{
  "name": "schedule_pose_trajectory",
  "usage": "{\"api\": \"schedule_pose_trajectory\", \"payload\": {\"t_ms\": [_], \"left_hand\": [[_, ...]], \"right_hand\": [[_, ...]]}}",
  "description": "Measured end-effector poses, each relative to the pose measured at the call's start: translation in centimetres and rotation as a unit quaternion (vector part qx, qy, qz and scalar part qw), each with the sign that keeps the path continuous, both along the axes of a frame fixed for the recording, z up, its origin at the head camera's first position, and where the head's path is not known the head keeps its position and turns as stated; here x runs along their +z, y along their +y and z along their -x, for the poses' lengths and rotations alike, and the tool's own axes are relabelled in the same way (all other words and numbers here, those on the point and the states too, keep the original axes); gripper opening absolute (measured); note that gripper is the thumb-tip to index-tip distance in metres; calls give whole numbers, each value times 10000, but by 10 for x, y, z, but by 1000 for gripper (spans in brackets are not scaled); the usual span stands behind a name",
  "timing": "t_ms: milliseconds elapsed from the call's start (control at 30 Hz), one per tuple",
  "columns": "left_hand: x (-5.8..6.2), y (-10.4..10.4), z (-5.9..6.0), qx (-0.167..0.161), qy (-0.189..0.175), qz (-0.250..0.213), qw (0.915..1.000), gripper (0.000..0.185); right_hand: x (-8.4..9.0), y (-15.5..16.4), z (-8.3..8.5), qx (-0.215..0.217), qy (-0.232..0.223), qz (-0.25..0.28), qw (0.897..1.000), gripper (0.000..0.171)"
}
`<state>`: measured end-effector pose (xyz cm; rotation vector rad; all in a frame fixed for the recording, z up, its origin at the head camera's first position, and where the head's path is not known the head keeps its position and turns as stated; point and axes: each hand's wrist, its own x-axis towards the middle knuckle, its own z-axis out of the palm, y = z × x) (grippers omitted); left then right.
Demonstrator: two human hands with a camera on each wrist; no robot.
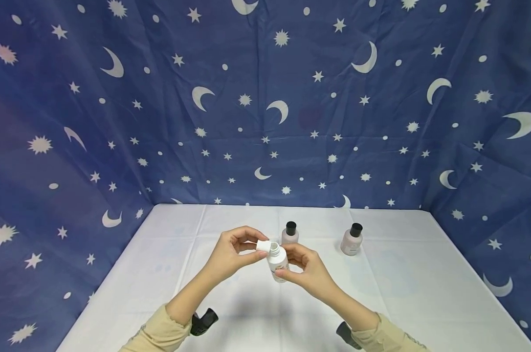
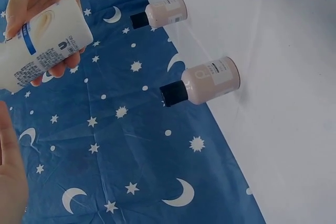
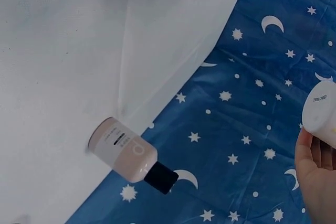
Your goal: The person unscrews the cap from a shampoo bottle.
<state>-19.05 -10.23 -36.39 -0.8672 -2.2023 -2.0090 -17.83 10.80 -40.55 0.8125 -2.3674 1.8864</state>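
My right hand (image 1: 307,271) grips a white bottle (image 1: 277,264) by its body and holds it up over the table, its threaded neck uncovered and tilted a little to the left. Between thumb and fingers, my left hand (image 1: 234,252) pinches a white cap (image 1: 263,246) right beside the bottle's mouth. The left wrist view shows printed text and a blue band on the white bottle (image 2: 44,43). Only the bottle's base end (image 3: 320,109) shows in the right wrist view, at the right edge.
Behind the hands stands a pink bottle with a black cap (image 1: 289,235); a matching pink bottle (image 1: 351,240) stands farther right. A white cloth (image 1: 406,278) covers the table, and a blue curtain with moons and stars (image 1: 265,98) surrounds its back and sides.
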Motion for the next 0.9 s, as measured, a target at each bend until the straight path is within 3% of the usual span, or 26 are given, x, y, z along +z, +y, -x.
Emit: {"api": "schedule_pose_trajectory", "payload": {"t_ms": [333, 600, 900], "left_hand": [[-2, -4, 0, -102, -77, 90, 9999, 39], [-11, -15, -2, 470, -53, 373, 9982, 33], [-18, -31, -2, 529, -334, 476, 9969, 35]], "right_hand": [[3, -1, 1, 85, -182, -85, 9998, 45], [1, 0, 2, 142, -113, -229, 9996, 44], [-1, -1, 7, 199, -32, -517, 9985, 45]]}}
